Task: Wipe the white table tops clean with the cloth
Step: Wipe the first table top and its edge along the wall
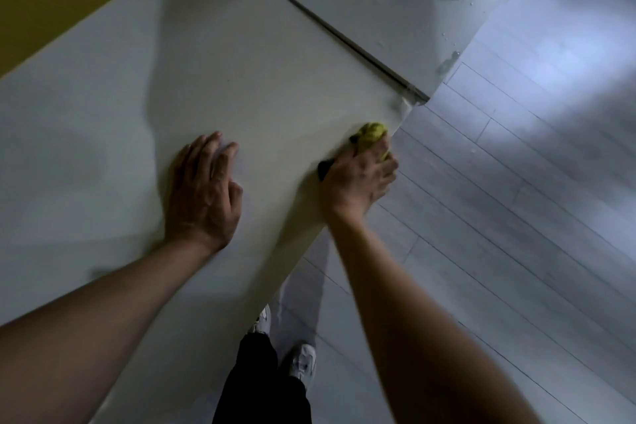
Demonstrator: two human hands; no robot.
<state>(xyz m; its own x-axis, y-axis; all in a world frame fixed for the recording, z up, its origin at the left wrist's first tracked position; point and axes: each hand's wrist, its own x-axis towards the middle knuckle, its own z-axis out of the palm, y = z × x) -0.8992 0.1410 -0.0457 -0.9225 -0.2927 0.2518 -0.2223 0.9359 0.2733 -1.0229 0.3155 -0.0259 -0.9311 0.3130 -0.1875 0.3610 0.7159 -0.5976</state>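
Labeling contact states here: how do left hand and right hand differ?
The left hand lies flat on the near table top with fingers spread and holds nothing; the right hand is curled round the yellow-green cloth. The left hand sits well in from the edge; the right hand works at the table's edge, near the seam. Both touch the same table top.

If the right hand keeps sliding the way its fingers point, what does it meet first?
Probably the dark seam between the white table tops; the right hand with the crumpled yellow-green cloth has bare edge ahead.
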